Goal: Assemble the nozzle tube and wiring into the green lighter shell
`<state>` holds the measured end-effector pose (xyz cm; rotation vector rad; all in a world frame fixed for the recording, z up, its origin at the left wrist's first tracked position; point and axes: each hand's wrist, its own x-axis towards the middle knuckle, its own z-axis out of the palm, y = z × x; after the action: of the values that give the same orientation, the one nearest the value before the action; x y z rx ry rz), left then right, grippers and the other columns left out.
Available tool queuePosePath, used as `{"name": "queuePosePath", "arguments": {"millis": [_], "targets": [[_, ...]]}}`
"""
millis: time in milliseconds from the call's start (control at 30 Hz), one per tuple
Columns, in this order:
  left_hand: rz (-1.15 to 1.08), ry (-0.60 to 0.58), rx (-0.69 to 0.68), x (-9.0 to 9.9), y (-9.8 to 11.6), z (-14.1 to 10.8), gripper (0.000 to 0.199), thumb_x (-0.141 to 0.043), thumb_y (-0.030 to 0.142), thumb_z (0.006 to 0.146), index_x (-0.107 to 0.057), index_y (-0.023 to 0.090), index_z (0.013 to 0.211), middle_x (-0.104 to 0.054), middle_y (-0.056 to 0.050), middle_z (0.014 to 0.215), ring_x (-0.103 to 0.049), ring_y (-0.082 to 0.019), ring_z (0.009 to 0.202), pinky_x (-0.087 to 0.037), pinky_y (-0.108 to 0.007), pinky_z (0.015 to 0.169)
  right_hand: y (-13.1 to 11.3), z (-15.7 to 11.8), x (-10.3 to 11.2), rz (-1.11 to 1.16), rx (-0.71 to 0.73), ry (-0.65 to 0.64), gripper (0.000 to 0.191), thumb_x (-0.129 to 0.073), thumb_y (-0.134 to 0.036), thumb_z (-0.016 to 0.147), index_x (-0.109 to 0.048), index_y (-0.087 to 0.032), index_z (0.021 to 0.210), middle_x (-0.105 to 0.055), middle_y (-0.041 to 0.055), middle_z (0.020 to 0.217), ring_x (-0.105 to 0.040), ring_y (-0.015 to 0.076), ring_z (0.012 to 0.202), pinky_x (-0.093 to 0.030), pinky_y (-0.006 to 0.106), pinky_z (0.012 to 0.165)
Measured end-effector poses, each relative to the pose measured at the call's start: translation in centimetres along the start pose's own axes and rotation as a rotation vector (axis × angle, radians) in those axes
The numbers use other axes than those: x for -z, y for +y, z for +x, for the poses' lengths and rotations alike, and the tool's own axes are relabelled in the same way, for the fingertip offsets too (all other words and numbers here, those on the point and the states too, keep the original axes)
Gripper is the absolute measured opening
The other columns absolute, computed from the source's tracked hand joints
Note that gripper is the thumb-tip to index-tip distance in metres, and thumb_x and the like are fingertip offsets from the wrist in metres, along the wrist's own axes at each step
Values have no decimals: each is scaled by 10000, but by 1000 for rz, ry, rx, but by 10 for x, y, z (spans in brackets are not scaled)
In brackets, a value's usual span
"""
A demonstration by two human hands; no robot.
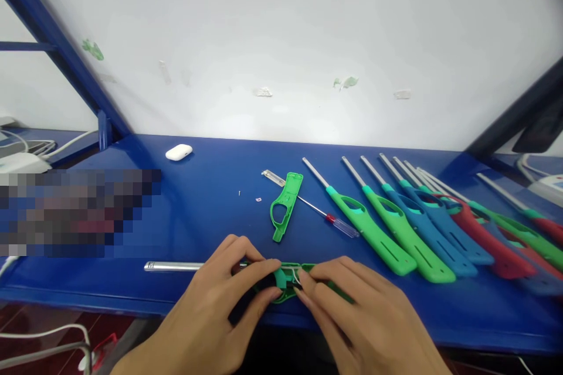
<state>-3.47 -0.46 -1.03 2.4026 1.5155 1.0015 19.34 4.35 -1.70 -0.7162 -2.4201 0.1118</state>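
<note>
Left hand (215, 299) and right hand (360, 304) are meeting over an open green lighter (288, 297)

At the far left, a white case (179, 153) is lying toward the back of the blue table (211, 164). The lighter's silver tube (171, 266) is pointing left, near the table's front edge. The left hand is nearly closed, its thumb and index finger pinching a teal part (280, 278) in the open lighter. Beyond the hands, a tiny screw (240, 193) is lying left of a small pale piece (258, 200). Next, a clear part (274, 178) is resting beside a loose green shell half (286, 205), and a screwdriver (336, 221) is slanting down to the right. The right hand is also nearly closed, its thumb and index fingertips narrowing on a thin white wire (296, 275) in the same lighter. Farther right, assembled lighters (382, 240) in green, blue and red are lying in a slanted row, some overlapping, their tubes pointing up and left.
</note>
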Motion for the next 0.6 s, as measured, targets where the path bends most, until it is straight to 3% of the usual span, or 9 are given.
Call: {"name": "queuePosePath", "arguments": {"millis": [233,333,500,600], "targets": [[-11,-31,10,3,2,1,339,-542,98,1044,-614,267,1330,-590,-5,1021,-596,-140,942,-548,-327,955,1,1,12,4,-17,-74,297,-441,-161,1079,-732,-214,1105,-720,54,887,-686,181,756,-579,281,690],[2,-42,15,3,2,0,332,-521,97,1053,-601,266,1327,-584,3,1015,-582,-137,947,-536,-296,928,1,1,11,51,-50,-50,268,-466,-224,1098,-724,-232,1170,-727,42,914,-683,175,763,-571,283,692],[44,-65,10,4,1,-3,334,-516,95,1050,-566,238,1348,-583,-6,1080,-579,-139,1002,-519,-279,959,0,4,-5,98,-67,101,279,-492,-239,1108,-704,-227,926,-708,-4,816,-649,154,705,-510,287,673],[62,-85,18,5,1,-4,314,-523,111,1049,-555,237,1335,-583,-4,1098,-584,-141,1025,-489,-304,1055,-1,6,-12,166,-119,132,273,-510,-227,1104,-699,-229,906,-701,-5,814,-649,156,721,-496,287,705]]}}
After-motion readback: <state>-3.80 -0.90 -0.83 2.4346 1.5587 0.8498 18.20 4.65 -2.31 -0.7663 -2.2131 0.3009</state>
